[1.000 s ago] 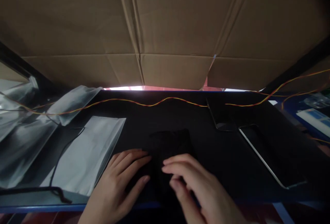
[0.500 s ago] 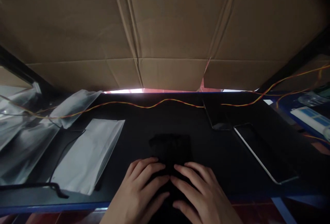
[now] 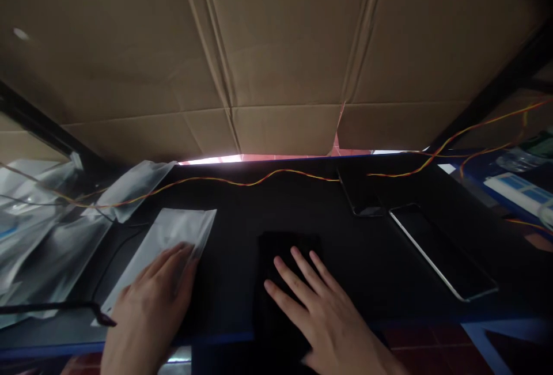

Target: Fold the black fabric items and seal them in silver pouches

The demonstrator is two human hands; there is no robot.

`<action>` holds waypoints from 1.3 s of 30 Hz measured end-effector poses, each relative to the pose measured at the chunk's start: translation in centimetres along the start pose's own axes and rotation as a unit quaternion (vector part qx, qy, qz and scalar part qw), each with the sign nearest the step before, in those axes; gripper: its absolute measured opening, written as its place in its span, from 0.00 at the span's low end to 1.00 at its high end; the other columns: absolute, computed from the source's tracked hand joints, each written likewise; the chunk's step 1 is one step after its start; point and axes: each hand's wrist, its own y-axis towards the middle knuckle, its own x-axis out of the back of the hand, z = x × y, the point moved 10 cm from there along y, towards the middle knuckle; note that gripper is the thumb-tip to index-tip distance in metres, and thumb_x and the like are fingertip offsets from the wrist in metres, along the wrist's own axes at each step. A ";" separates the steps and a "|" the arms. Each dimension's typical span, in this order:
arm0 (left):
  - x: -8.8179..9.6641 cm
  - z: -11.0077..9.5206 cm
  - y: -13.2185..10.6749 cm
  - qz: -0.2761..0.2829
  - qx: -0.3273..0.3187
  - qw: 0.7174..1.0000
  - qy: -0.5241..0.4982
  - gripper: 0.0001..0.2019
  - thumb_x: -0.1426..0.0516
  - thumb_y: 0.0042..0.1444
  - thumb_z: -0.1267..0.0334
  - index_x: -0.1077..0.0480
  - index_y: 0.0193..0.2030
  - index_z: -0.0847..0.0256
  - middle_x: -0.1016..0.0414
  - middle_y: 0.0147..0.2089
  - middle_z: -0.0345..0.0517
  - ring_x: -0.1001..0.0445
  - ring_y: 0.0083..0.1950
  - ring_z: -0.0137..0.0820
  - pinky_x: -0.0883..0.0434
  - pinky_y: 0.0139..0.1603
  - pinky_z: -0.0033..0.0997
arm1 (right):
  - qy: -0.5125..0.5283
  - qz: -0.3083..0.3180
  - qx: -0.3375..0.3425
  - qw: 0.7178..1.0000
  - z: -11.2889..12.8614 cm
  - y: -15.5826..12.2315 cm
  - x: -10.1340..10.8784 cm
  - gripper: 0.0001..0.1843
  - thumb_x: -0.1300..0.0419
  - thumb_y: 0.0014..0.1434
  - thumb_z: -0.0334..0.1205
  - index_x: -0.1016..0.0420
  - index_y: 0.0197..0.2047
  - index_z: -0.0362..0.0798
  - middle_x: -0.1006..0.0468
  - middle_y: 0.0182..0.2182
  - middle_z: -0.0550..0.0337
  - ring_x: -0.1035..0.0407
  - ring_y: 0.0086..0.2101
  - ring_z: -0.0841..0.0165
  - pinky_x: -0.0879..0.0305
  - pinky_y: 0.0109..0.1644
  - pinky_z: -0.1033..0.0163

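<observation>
My right hand (image 3: pixel 317 306) lies flat with its fingers spread on a folded black cloth-like item (image 3: pixel 291 241). That item hangs over the table's front edge; its exact kind is hard to make out in the dark. To the left, my left hand (image 3: pixel 158 288) is over a whitish translucent plastic bag (image 3: pixel 175 222). Its fingers are curled, with fingertips and thumb closed near the bag's right edge. The bag lies flat on the dark table, its lower part covered by the hand.
More clear plastic bags (image 3: pixel 73 254) pile up at the left, near a black strip (image 3: pixel 52 307). A red-yellow twisted wire (image 3: pixel 242 182) crosses the table's back. Two phones (image 3: pixel 443 251) lie at the right. Cardboard (image 3: pixel 280 46) rises behind, and a blue-and-white pack (image 3: pixel 521 193) sits far right.
My left hand has moved left from the black item onto the plastic bag. My right hand has shifted forward and spread flat. The view has tilted slightly.
</observation>
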 end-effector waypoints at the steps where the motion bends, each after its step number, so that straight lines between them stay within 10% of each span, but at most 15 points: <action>1: 0.0 -0.4 -0.2 0.001 0.002 1.000 0.001 0.17 0.43 0.72 0.46 0.21 0.57 0.50 0.16 0.60 0.56 0.16 0.57 0.61 0.20 0.50 0.59 | -0.015 -0.017 0.007 1.000 0.3 -0.4 0.2 0.48 0.31 0.68 0.63 0.40 0.82 0.53 0.43 0.80 0.50 0.44 0.76 0.40 0.36 0.75 0.30; 7: -1.1 -5.5 -1.1 0.025 0.013 0.999 -0.043 0.16 0.47 0.74 0.48 0.26 0.39 0.50 0.18 0.37 0.42 0.17 0.36 0.39 0.24 0.37 0.37 | 0.046 -0.152 -0.016 0.987 -0.5 -2.0 4.0 0.25 0.40 0.75 0.44 0.25 0.72 0.49 0.18 0.65 0.54 0.23 0.64 0.52 0.21 0.66 0.45; 14: -2.8 -12.8 -1.1 0.089 -0.024 0.986 -0.142 0.14 0.46 0.70 0.62 0.37 0.30 0.52 0.28 0.24 0.33 0.27 0.21 0.28 0.37 0.22 0.28 | 0.103 -0.374 -0.170 0.906 -3.0 -2.6 8.6 0.25 0.43 0.71 0.28 0.23 0.68 0.50 0.13 0.59 0.53 0.17 0.58 0.56 0.19 0.64 0.51; 25: -1.1 -11.8 -1.6 -0.041 -0.008 0.971 -0.237 0.10 0.48 0.76 0.62 0.30 0.40 0.52 0.21 0.43 0.45 0.21 0.55 0.41 0.24 0.55 0.43 | -0.002 -0.181 -0.055 0.982 0.0 0.2 3.4 0.29 0.47 0.68 0.18 0.19 0.64 0.48 0.14 0.60 0.58 0.22 0.64 0.55 0.22 0.67 0.47; 32: -1.3 -14.0 -1.4 0.032 -0.091 0.962 -0.256 0.08 0.43 0.73 0.62 0.25 0.40 0.50 0.21 0.48 0.45 0.26 0.66 0.42 0.26 0.68 0.48 | -0.020 -0.088 0.126 0.988 2.7 1.9 3.5 0.13 0.42 0.76 0.31 0.17 0.56 0.46 0.12 0.54 0.58 0.24 0.63 0.59 0.32 0.73 0.53; 39: -1.2 -14.4 -1.7 0.062 -0.090 0.956 -0.272 0.07 0.44 0.75 0.61 0.25 0.45 0.51 0.22 0.62 0.50 0.26 0.71 0.45 0.23 0.71 0.53 | -0.042 -0.059 -0.109 0.991 1.0 4.3 3.2 0.18 0.38 0.67 0.28 0.17 0.58 0.43 0.12 0.52 0.46 0.21 0.56 0.44 0.21 0.57 0.42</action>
